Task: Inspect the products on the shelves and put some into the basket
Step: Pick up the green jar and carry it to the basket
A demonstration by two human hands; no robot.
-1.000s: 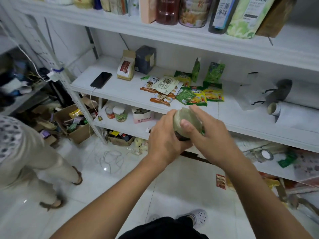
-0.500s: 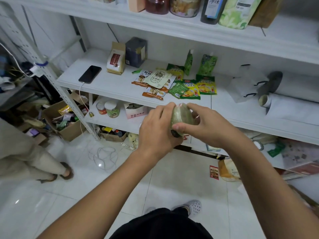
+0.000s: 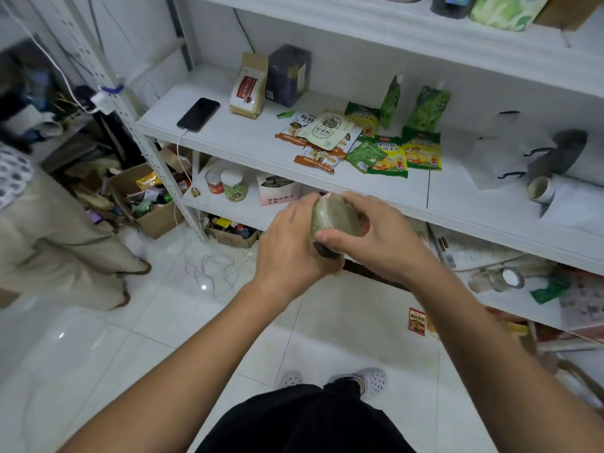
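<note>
Round clear jar (image 3: 331, 220) of greenish stuff — just before the white shelf (image 3: 248, 142) edge. Left hand (image 3: 294, 246) and right hand (image 3: 376, 238) both curl fingers around it.

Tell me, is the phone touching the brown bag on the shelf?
Apart. The head view shows bare white shelf between the phone and the brown bag standing behind it to the right.

hands (image 3: 336, 243) gripping jar (image 3: 330, 220), shelf (image 3: 248, 145) behind

Left hand (image 3: 291, 243) and right hand (image 3: 379, 237) meet, fingers curled.
</note>
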